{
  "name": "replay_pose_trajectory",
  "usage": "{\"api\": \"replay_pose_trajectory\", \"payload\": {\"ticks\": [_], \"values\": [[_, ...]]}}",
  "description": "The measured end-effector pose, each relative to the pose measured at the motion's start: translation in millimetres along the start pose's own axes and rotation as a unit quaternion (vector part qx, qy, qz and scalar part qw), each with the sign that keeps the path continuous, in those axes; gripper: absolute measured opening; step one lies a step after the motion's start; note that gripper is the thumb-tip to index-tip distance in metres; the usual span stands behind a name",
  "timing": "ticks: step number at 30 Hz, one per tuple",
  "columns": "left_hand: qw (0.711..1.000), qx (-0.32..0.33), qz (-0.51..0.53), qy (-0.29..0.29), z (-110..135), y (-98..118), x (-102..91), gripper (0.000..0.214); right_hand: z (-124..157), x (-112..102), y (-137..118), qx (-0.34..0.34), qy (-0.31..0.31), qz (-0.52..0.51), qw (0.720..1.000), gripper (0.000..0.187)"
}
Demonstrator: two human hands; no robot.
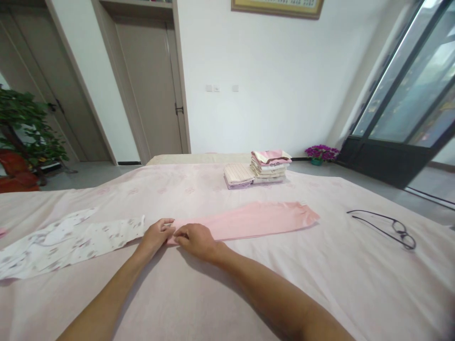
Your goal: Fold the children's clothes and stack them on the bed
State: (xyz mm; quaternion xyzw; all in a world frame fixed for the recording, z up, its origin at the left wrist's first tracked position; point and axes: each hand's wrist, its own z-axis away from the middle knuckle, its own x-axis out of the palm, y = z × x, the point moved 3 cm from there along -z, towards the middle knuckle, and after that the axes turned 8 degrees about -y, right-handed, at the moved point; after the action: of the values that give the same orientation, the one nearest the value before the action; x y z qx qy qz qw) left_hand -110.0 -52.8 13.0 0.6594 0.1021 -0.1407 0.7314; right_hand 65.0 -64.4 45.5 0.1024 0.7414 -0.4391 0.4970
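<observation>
A long pink garment (256,219) lies flat across the pink bedsheet (320,284). My left hand (156,235) and my right hand (195,239) sit side by side at its left end, fingers curled and pinching the cloth's edge. Just left of my left hand lies a white patterned garment (71,239), spread out flat.
A stack of folded clothes (270,166) and a smaller folded striped piece (238,175) sit at the bed's far side. Black-framed glasses (387,227) lie on the right. A potted plant (24,128), two doors and a glass sliding door (408,104) surround the bed.
</observation>
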Motion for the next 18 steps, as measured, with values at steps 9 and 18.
{"api": "replay_pose_trajectory", "payload": {"ticks": [9, 18], "values": [[0.966, 0.010, -0.236, 0.102, 16, 9, 13.6, 0.052, 94, -149, 161, 0.245, 0.210, 0.130, 0.937, 0.039], [0.956, 0.020, -0.279, 0.090, 12, 7, 16.4, 0.051, 233, -240, 279, 0.547, 0.172, 0.126, 0.810, 0.047]]}}
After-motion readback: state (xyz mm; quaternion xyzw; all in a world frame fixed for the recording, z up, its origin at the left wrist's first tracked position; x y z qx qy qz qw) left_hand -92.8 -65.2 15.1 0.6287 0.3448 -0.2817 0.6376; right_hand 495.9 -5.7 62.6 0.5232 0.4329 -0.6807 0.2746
